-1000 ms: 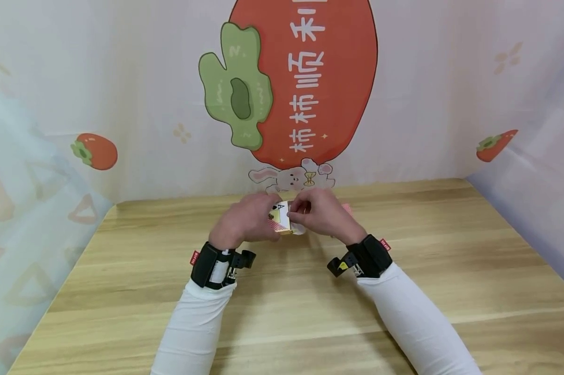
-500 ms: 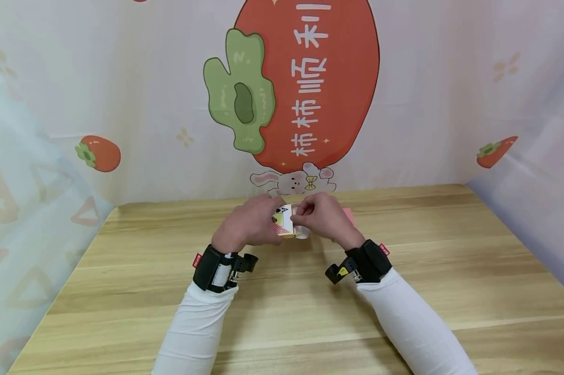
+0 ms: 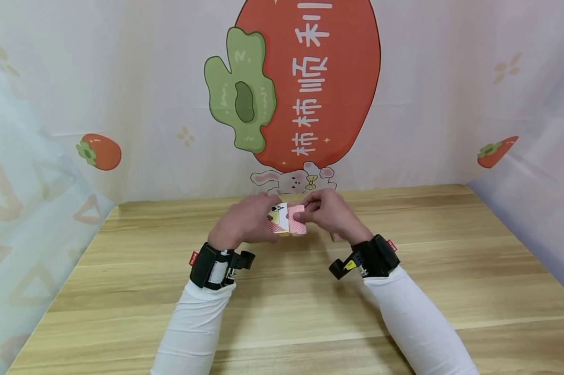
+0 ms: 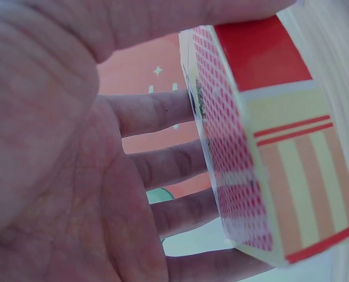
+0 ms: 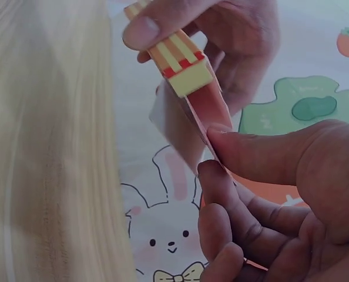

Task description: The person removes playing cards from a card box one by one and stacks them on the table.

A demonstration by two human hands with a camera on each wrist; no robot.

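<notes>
My left hand [image 3: 244, 221] holds a playing card box [image 4: 304, 147], its thumb along the striped narrow side and the fingers on the far side. An ace-printed face [image 3: 278, 216] of the box points up. From the box's right end sticks a thin pink-patterned piece [image 3: 297, 219]; I cannot tell whether it is a card or a flap. My right hand [image 3: 331, 211] pinches this piece between thumb and forefinger. A whitish panel [image 5: 177, 132] hangs beside the box's end in the right wrist view. The box's inside is mostly hidden.
Another pink-patterned object [image 3: 335, 237] lies on the wooden table [image 3: 282, 323], mostly hidden behind my right hand. A printed curtain [image 3: 160, 94] with a large persimmon and a rabbit hangs close behind the table's far edge.
The pink-patterned piece now shows at the box's right end, where a whitish flap was seen before. My right hand has shifted slightly right; my left hand keeps hold of the box.
</notes>
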